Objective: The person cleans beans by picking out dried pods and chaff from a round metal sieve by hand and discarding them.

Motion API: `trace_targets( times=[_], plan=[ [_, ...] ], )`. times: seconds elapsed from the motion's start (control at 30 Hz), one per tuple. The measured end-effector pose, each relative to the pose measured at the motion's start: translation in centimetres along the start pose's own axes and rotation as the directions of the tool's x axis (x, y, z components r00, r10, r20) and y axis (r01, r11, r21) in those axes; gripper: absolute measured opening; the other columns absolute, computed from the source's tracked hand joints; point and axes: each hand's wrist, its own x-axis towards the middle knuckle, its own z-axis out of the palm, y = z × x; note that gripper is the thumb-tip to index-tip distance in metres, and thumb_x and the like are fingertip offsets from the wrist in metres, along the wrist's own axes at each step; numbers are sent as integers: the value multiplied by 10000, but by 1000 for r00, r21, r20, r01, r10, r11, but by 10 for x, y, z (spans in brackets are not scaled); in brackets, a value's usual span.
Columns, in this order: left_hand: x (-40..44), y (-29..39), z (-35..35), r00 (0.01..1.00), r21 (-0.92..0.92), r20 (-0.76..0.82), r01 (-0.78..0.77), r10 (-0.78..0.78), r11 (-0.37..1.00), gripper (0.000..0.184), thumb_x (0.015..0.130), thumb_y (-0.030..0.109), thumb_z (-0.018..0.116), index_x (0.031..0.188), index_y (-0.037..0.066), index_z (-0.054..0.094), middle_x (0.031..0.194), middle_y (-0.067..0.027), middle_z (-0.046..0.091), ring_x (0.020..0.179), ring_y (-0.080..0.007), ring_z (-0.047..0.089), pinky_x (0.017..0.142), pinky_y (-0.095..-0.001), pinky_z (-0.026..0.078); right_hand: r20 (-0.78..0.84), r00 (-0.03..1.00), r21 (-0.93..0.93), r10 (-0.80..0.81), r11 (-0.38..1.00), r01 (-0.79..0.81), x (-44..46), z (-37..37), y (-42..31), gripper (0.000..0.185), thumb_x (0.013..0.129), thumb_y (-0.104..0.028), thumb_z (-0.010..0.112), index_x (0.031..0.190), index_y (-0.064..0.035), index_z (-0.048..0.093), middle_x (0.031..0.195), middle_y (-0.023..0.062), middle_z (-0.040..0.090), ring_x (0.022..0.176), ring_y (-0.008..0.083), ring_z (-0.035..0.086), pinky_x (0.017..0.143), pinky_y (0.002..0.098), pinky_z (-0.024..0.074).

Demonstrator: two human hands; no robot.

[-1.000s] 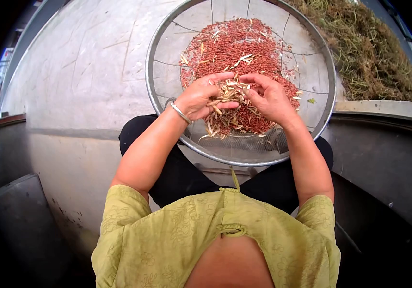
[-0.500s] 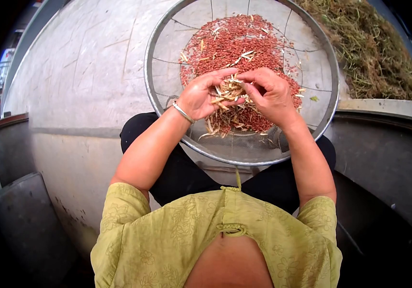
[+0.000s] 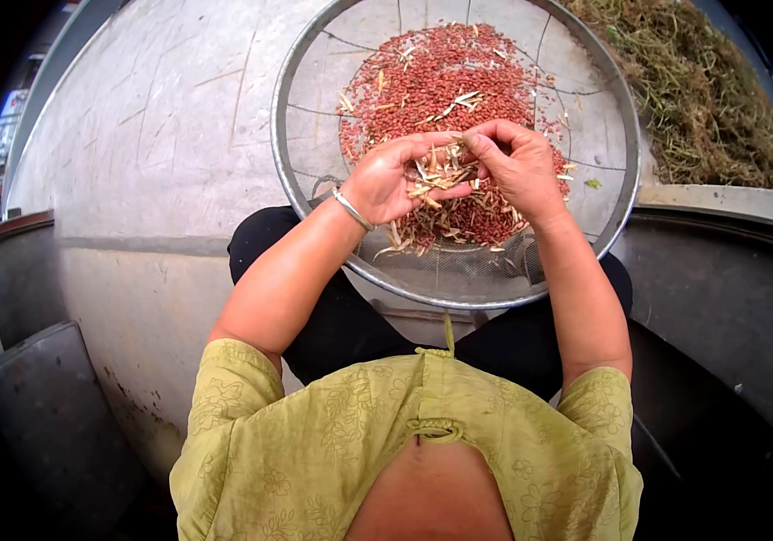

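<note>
A loose heap of dry, straw-coloured pod pieces (image 3: 438,177) lies in my left hand (image 3: 381,183), which is cupped palm up around it. My right hand (image 3: 528,176) is at the heap's far right edge, thumb and fingertips pinched together close to the left fingertips. What the pinch holds is too small to make out. Below both hands, a large round sieve (image 3: 631,176) with a metal rim carries many small red beans (image 3: 431,86). More pale husk bits are mixed among the beans, mostly at the near side.
Dried plant stalks (image 3: 697,99) are heaped at the upper right, behind a pale ledge (image 3: 720,200). The sieve rests over my dark-trousered legs (image 3: 337,329). Pale concrete (image 3: 161,117) spreads out on the left, with a dark panel (image 3: 53,397) at the lower left.
My right hand has shifted slightly up and right, its fingertips now pinched at the heap's far edge. My left hand and the sieve have shifted slightly right.
</note>
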Motion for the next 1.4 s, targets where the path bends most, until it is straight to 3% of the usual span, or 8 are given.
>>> trace_targets(
  times=[0.23, 0.3, 0.47, 0.53, 0.9, 1.1, 1.3, 1.4],
  plan=[
    [1, 1, 8, 1000, -11, -21, -4, 4, 1000, 411, 949, 190, 289, 1259, -49, 414, 1147, -157, 553, 1063, -255, 556, 960, -501, 431, 25, 1000, -83, 12, 997, -10, -1, 4, 0, 112, 834, -103, 642, 904, -16, 640, 710, -15, 586, 559, 26, 502, 481, 166, 402],
    [1, -2, 4, 1000, -14, -12, -6, 6, 1000, 414, 955, 210, 286, 1252, -45, 422, 1157, -160, 548, 1069, -256, 555, 958, -496, 433, -11, 954, -390, -300, 880, 272, -5, 10, -9, 107, 776, -63, 659, 879, -33, 655, 747, 34, 597, 573, 75, 563, 521, 215, 463],
    [2, -6, -4, 997, -71, 66, -21, 26, 997, 392, 966, 253, 287, 1210, 9, 474, 1143, -133, 562, 1049, -244, 569, 910, -469, 470, 88, 890, -386, -447, 808, 444, -7, 13, -13, 202, 746, -29, 649, 938, -90, 656, 837, 65, 588, 673, 168, 622, 571, 286, 510],
    [2, -6, -7, 998, -81, 63, 0, 6, 997, 382, 967, 258, 289, 1188, 18, 488, 1131, -124, 568, 1036, -242, 575, 893, -458, 480, 267, 843, -528, -467, 661, 533, -8, 11, -12, 254, 735, -21, 641, 973, -110, 651, 859, 70, 584, 717, 217, 623, 600, 309, 514],
    [8, -12, -14, 989, -148, 144, 55, -33, 987, 360, 966, 250, 294, 1130, 5, 500, 1063, -117, 590, 960, -245, 600, 825, -435, 501, 279, 867, -578, -413, 649, 495, -7, 5, -10, 167, 744, -51, 636, 908, -68, 613, 864, 88, 553, 727, 266, 604, 629, 358, 501],
    [6, -13, 1, 995, -127, -86, 36, -47, 991, 365, 964, 243, 294, 1148, -12, 478, 1073, -150, 572, 965, -262, 590, 854, -409, 498, 313, 850, -500, -423, 688, 526, -7, 2, -13, 97, 742, -34, 617, 829, -28, 574, 857, 100, 550, 730, 284, 596, 623, 366, 493],
    [8, -17, -19, 990, -196, 123, 87, -63, 977, 375, 967, 252, 286, 1139, -20, 478, 1084, -154, 568, 989, -261, 582, 912, -433, 469, 379, 873, -515, -306, 714, 474, -9, 2, -15, 106, 720, 47, 600, 803, -3, 555, 839, 99, 568, 740, 253, 594, 642, 319, 481],
    [8, -16, -11, 997, -113, -10, 71, -72, 991, 372, 967, 250, 286, 1124, -18, 490, 1083, -146, 570, 988, -257, 582, 918, -441, 463, 355, 874, -522, -330, 706, 479, -7, 1, -14, 107, 719, 47, 599, 799, -5, 551, 816, 101, 565, 731, 252, 589, 636, 319, 474]
  ],
)
